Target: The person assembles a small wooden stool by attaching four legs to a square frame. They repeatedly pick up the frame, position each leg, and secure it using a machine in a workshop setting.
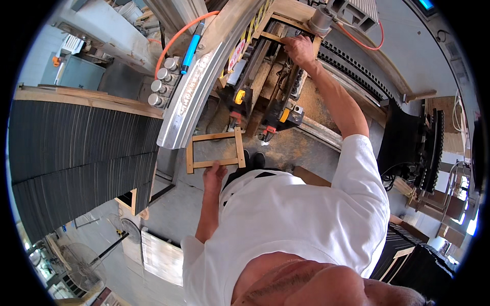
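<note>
The left hand (214,176), fingers curled, holds a wooden frame (239,148) by its near rail. Beyond, a machine (186,102) bears a red-and-white label (236,55), lettering too small to read; farthest, the right hand (300,50) touches a wooden strip (271,36), grip unclear.

We cannot tell how the right hand (300,51) meets the wooden strip (271,36) (the contact is too small to make out). The dark trousers (234,183) partly hide the shoes (259,160); the top edge crops a blue screen (425,4).
</note>
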`<state>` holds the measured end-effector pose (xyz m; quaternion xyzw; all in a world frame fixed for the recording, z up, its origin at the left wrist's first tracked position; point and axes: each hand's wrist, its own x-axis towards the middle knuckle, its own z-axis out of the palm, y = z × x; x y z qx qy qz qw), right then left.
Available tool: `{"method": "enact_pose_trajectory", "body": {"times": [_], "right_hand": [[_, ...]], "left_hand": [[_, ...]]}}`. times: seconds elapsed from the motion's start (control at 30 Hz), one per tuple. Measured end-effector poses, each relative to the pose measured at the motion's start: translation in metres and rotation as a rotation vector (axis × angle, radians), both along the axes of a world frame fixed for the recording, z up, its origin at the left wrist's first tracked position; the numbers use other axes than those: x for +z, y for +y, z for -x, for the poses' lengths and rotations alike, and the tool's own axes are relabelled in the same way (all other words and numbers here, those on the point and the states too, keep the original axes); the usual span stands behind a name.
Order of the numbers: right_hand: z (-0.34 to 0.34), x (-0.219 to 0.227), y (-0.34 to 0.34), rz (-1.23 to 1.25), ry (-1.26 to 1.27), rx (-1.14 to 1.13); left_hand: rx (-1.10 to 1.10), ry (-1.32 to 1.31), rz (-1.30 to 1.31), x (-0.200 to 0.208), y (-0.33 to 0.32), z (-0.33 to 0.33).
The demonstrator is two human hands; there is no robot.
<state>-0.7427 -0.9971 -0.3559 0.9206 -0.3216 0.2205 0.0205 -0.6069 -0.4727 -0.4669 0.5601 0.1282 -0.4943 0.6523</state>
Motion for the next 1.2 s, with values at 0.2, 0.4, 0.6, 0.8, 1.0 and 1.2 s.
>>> {"method": "enact_pose_trajectory", "body": {"times": [0.2, 0.4, 0.6, 0.8, 1.0, 1.2], "right_hand": [[-0.009, 0.002, -0.005, 0.019, 0.058, -0.005], [-0.004, 0.01, 0.001, 0.039, 0.034, 0.036], [-0.007, 0.029, 0.015, 0.028, 0.037, 0.05], [-0.013, 0.035, 0.029, -0.023, 0.043, -0.039], [-0.015, 0.024, 0.033, 0.013, 0.049, -0.09], [-0.022, 0.034, 0.06, -0.006, -0.013, -0.212]], "left_hand": [[0.147, 0.005, -0.124, -0.028, 0.009, 0.009], [0.212, 0.016, -0.159, -0.035, 0.012, 0.01], [0.214, -0.001, -0.138, -0.037, 0.014, 0.016], [0.242, 0.0, -0.145, -0.033, 0.042, 0.027], [0.31, -0.093, -0.114, -0.016, 0.1, 0.021], [0.435, -0.222, -0.029, -0.013, 0.208, -0.008]]}}
